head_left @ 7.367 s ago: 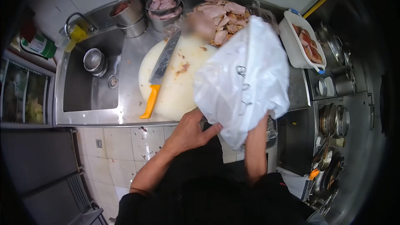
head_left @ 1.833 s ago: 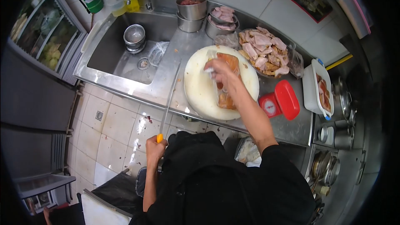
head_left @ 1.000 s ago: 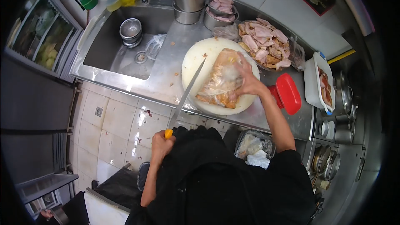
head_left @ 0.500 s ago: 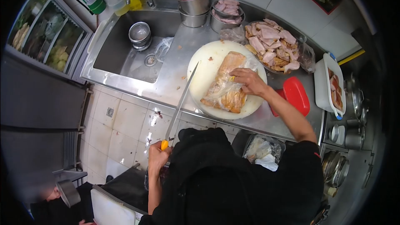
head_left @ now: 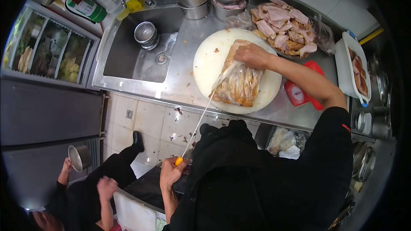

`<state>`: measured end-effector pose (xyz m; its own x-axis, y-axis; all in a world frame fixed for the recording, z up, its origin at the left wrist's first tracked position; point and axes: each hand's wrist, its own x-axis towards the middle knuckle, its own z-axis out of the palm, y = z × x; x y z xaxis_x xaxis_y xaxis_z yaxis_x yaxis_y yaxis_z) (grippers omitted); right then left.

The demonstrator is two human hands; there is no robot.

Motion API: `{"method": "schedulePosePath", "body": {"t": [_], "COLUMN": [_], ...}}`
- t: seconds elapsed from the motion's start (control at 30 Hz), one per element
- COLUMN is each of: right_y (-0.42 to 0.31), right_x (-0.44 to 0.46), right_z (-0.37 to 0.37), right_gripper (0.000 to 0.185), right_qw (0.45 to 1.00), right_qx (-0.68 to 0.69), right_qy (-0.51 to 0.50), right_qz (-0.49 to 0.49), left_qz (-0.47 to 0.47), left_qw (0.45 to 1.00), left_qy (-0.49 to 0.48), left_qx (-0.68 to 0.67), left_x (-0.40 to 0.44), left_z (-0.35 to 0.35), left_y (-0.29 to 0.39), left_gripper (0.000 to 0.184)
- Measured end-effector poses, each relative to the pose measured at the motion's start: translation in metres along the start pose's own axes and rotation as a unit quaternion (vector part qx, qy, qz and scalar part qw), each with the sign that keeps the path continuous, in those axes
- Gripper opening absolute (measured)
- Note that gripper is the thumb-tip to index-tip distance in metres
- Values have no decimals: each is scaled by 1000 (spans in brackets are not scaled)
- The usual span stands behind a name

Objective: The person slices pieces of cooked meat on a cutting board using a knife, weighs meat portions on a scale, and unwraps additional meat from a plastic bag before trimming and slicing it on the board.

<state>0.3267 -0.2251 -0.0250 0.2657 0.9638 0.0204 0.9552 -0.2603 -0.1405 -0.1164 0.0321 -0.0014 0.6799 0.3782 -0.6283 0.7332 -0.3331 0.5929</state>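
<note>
My left hand is closed round the yellow handle of a long knife. Its thin blade reaches up over the counter edge, with the tip end at the left side of a block of cooked, browned meat. Clear plastic wrap covers much of the block, which lies on a round white cutting board. My right hand is closed at the upper part of the block, gripping the wrap; its fingertips are partly hidden. A whitish fold of wrap runs from that hand toward the blade.
A large pile of meat pieces and metal pots stand behind the board. Right are a red kitchen scale and a white tub. The sink is left. At lower left another person holds a pot.
My right hand has moved up the block and closed on the wrap. The knife has swung right, its tip now at the meat. The other person has stepped into view with the pot.
</note>
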Motion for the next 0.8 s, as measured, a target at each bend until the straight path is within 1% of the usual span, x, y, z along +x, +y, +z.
{"method": "schedulePosePath", "body": {"t": [0.03, 0.13, 0.2, 0.23, 0.3, 0.33, 0.4, 0.43, 0.53, 0.63, 0.73, 0.77, 0.8], "right_y": [4, 29, 31, 26, 9, 7, 9, 10, 13, 14, 2, 10, 24], "right_x": [8, 45, 65, 75, 90, 96, 107, 105, 92, 79, 63, 61, 57], "right_z": [0, 4, -18, -31, -67, -77, -98, -112, -147, -171, -193, -189, -184], "right_gripper": [25, 31, 28, 28, 29, 30, 31, 32, 33, 35, 36, 33, 37], "right_qw": [1000, 987, 979, 983, 990, 989, 986, 982, 964, 941, 915, 905, 894], "right_qx": [-15, -17, 1, -13, -42, -57, -89, -70, -92, -80, -13, 17, 79], "right_qy": [18, 73, 124, 107, 71, 79, 93, 111, 202, 274, 338, 364, 368], "right_qz": [16, 143, 161, 145, 113, 112, 106, 135, 148, 181, 218, 219, 242], "left_qz": [-2, -17, -41, -41, -40, -40, -3, 16, 44, 67, 73, 77, 81], "left_qw": [1000, 999, 997, 995, 994, 992, 990, 988, 989, 988, 989, 991, 993], "left_qy": [-10, -38, -52, -39, -1, 18, 56, 75, 96, 114, 101, 89, 78], "left_qx": [3, 22, 43, 78, 106, 117, 129, 134, 103, 83, 74, 61, 48], "left_x": [-2, -13, -14, -11, -10, -9, 1, 6, 23, 44, 58, 60, 63], "left_z": [0, 1, 4, 7, 9, 9, 12, 13, 14, 16, 15, 16, 16], "left_y": [6, 39, 55, 52, 59, 63, 63, 62, 73, 75, 80, 81, 82], "left_gripper": [38, 36, 37, 42, 45, 47, 50, 51, 52, 53, 53, 52, 52]}}
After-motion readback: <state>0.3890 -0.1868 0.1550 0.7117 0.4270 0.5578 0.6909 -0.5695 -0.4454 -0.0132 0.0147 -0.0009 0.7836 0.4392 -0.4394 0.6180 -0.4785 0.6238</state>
